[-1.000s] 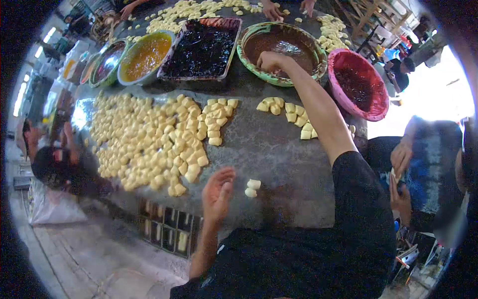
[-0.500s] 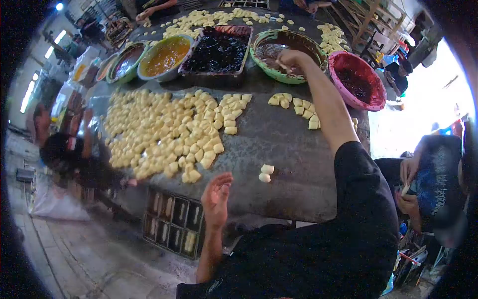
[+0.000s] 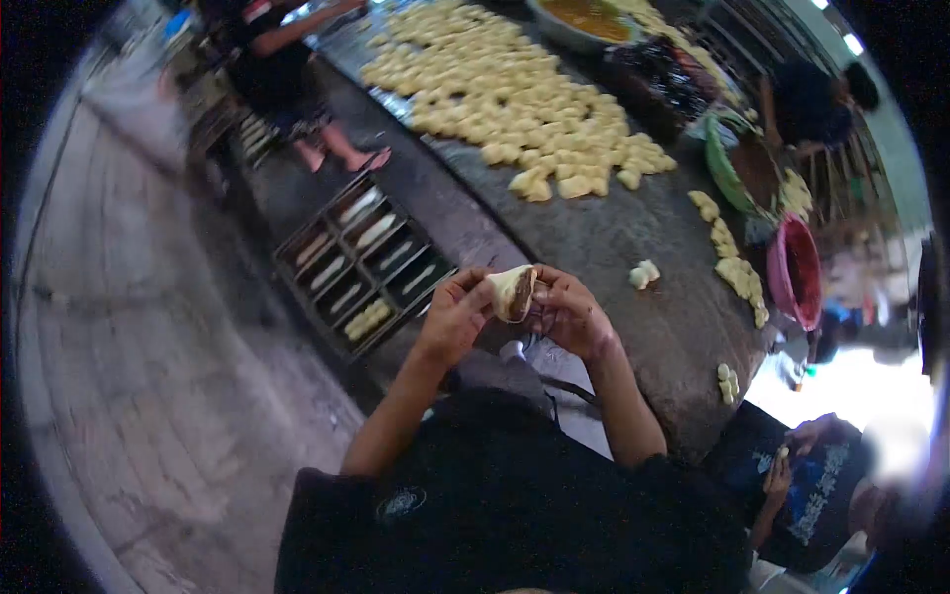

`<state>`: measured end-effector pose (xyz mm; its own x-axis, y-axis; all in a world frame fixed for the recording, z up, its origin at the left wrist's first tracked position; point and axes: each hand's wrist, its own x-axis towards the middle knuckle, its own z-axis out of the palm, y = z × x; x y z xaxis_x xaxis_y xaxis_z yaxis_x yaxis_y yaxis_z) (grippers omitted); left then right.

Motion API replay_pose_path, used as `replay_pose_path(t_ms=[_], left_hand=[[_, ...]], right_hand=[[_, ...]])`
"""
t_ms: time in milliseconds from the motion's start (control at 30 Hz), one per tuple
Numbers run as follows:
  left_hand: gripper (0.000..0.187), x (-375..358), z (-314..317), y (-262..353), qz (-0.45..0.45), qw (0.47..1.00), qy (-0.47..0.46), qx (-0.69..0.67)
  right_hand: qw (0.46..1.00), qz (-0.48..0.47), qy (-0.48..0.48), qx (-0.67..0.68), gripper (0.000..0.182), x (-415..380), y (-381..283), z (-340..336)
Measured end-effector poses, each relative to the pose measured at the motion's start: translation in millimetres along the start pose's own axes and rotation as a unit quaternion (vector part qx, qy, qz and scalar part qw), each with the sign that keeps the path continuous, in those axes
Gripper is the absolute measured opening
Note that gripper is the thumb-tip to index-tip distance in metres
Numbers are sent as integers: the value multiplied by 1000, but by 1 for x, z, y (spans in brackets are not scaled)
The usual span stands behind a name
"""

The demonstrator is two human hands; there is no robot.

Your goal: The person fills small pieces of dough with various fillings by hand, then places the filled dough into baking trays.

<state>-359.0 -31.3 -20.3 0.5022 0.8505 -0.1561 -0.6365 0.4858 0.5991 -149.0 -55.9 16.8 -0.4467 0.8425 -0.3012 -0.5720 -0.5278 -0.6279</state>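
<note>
In front of my chest I hold a flattened piece of dough (image 3: 503,287) with brown filling along its right side. My left hand (image 3: 455,322) is closed on its left edge. The fingers of my right hand (image 3: 577,315) grip the opposite edge, beside the filling. Both hands are above the near edge of the worktable (image 3: 594,243). A small pair of dough pieces (image 3: 643,274) lies on the table to the right of my hands. Left of them, lower down, a divided metal baking tray (image 3: 351,246) has long pale dough strips in several compartments.
A broad spread of dough pieces (image 3: 534,124) covers the table's far left. Along the back are a bowl of orange filling (image 3: 589,15), a dark filling tray (image 3: 663,84), a green basin (image 3: 727,163) and a pink basin (image 3: 782,267). Co-workers stand left, back right and near right.
My right hand has left the green basin and come to my left hand; both now hold the filled dough. My view has turned down and left, bringing the baking tray closer to the middle.
</note>
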Motion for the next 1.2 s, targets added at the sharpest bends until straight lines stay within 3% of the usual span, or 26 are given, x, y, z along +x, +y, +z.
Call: replay_pose_path(t_ms=[100,133,167,200,233,300,333,367,400,467,533,567,667,733,767,800,833,900,967,1000,1033,1067,1100,1133,1167,1200], left_hand=[[23,-55,-15,24,-2,993,90,-79],[24,-67,-17,28,4,986,141,-87],[24,-76,-27,28,-4,981,179,-73],[25,-88,-29,31,3,980,185,-77],[25,-98,-26,37,8,979,189,-78],[29,-110,-27,47,15,986,141,-88],[30,-114,-24,49,22,992,127,-10],[32,-119,-19,51,31,991,111,69],[35,-123,-6,57,41,984,94,146],[31,-127,6,59,163,930,59,324],[21,-126,9,60,264,829,31,491],[11,-122,14,62,308,813,18,493],[10,-107,20,57,363,815,-59,447],[9,-101,35,53,331,862,-1,385],[9,-100,46,49,302,890,55,339],[8,-97,56,47,268,912,108,291],[9,-85,64,49,330,886,68,318],[11,-73,66,45,245,929,0,277],[18,-67,78,40,179,954,-5,242],[20,-63,78,34,192,943,-26,269],[22,-58,75,27,206,931,-46,296],[24,-52,74,24,221,918,-66,323],[26,-43,75,33,229,879,-160,386],[23,-32,85,36,318,821,-226,416],[24,-22,92,37,345,772,-260,466],[25,-14,97,36,371,718,-293,511]], right_hand=[[994,-21,54,-89,50,6,51,40],[987,-51,19,-149,52,7,67,46],[941,-101,29,-321,52,8,80,57],[862,-150,36,-483,53,8,91,69],[732,-276,21,-622,50,12,94,78],[684,-334,11,-649,47,13,99,83],[656,-363,7,-661,46,13,99,86],[659,-383,30,-647,27,11,96,91],[694,-356,38,-625,25,8,94,94],[760,-301,55,-573,23,3,90,97],[907,-218,85,-349,17,-3,89,109],[965,-155,97,-191,16,-10,84,117],[957,-208,156,-130,18,-8,78,130],[868,-343,186,-307,17,-6,77,125],[807,-414,125,-401,15,-10,69,121],[773,-432,130,-446,16,-17,62,125],[736,-446,137,-490,16,-27,53,131],[645,-482,166,-569,18,-39,43,126],[744,-477,285,-372,20,-34,46,127],[775,-468,335,-260,22,-32,47,126],[796,-452,340,-217,25,-29,42,115],[851,-409,299,-140,25,-32,43,100],[895,-363,252,-59,25,-37,39,89],[927,-315,201,23,25,-44,33,80],[952,-241,170,73,26,-58,27,71],[948,-247,180,83,26,-59,26,66]])
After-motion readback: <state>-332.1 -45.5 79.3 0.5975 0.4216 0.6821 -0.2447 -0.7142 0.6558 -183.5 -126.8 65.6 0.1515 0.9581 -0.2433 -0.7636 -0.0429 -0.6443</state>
